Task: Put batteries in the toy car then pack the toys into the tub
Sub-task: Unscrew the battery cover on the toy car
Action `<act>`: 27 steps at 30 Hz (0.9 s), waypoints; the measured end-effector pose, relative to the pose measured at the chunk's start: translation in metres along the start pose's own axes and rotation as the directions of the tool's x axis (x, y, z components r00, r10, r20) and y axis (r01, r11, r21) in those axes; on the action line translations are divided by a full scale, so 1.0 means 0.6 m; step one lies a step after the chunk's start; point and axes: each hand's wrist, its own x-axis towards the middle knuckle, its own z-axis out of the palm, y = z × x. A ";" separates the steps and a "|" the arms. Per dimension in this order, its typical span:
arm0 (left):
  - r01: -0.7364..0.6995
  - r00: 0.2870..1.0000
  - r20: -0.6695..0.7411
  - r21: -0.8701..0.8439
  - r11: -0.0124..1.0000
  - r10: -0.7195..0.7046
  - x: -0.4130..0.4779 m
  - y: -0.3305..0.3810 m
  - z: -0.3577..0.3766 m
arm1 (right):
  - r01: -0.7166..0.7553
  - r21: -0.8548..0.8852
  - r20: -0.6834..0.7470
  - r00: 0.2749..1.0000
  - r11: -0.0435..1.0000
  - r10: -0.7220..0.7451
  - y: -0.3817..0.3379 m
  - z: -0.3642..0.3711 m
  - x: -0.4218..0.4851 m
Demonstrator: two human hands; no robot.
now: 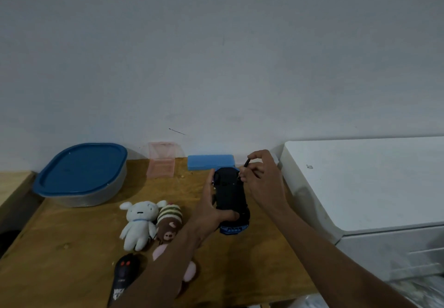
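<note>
The blue toy car [231,195] is turned over, its black underside facing up, above the wooden table [72,247]. My left hand [211,209] grips the car from its left side. My right hand [263,178] pinches a thin dark screwdriver [245,165] whose tip touches the far right part of the underside. The clear tub [81,175] with a blue lid, shut, stands at the back left. A white plush [138,223] and a brown striped plush [169,221] lie in front of the car's left. A pink plush [191,271] is partly hidden under my left forearm.
A black remote control [123,276] lies near the table's front edge. A pink transparent box [161,160] and a blue case [211,162] stand at the back by the wall. A white cabinet [360,183] borders the table on the right.
</note>
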 end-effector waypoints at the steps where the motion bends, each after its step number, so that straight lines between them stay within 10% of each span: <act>1: -0.003 1.000 -0.005 0.004 1.000 0.003 0.003 0.002 0.007 | 0.010 -0.002 0.004 1.000 1.000 -0.010 0.003 -0.005 0.003; 27: 0.026 0.999 -0.022 -0.029 0.999 -0.027 0.016 0.028 0.041 | 0.185 -0.078 0.071 0.981 0.980 -0.180 0.031 -0.029 0.041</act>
